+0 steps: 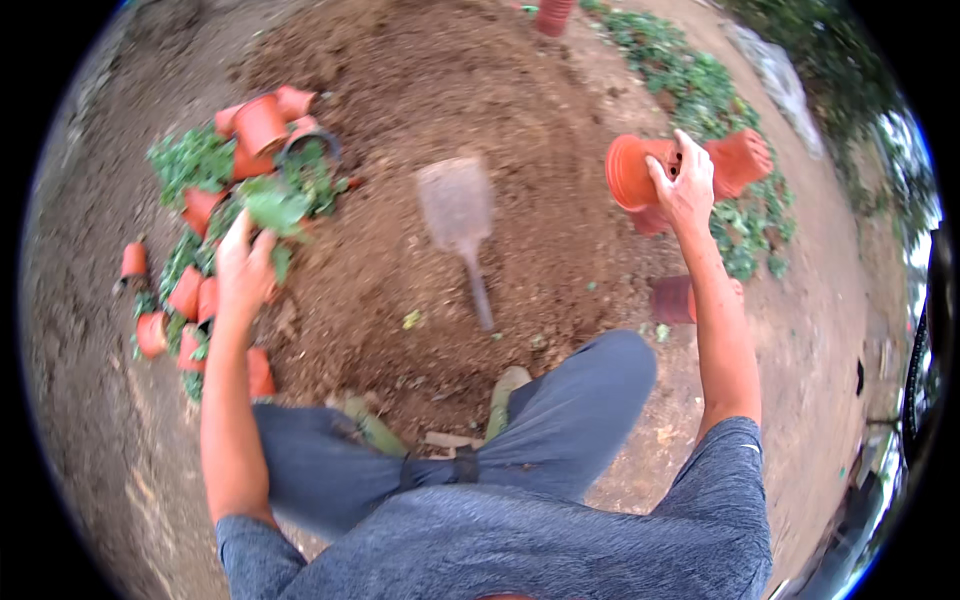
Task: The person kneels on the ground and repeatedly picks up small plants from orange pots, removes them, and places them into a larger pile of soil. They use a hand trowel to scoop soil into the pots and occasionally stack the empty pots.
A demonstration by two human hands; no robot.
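My left hand [246, 266] is at the left, with thumb and fingers around a leafy green plant [277, 208]. Motion blurs the leaves, and the grip on the stem is partly hidden. On the right, my right hand [688, 184] grips an orange plastic flowerpot [636, 176] by its base, where drainage holes show. That pot lies tilted, its rim facing left. Right behind the hand are more orange pots [739, 161]. Between my hands, a shovel [457, 202] lies on loose brown soil [375, 150], its blade pointing away from me.
Tipped orange pots [261, 124] and potted plants [191, 161] crowd the left side. A dark red stack of pots [673, 300] lies near my right forearm. Leafy plants [682, 82] line the far right. A ribbed red pot stack [553, 16] is at the top. My boots [504, 397] frame the soil's near edge.
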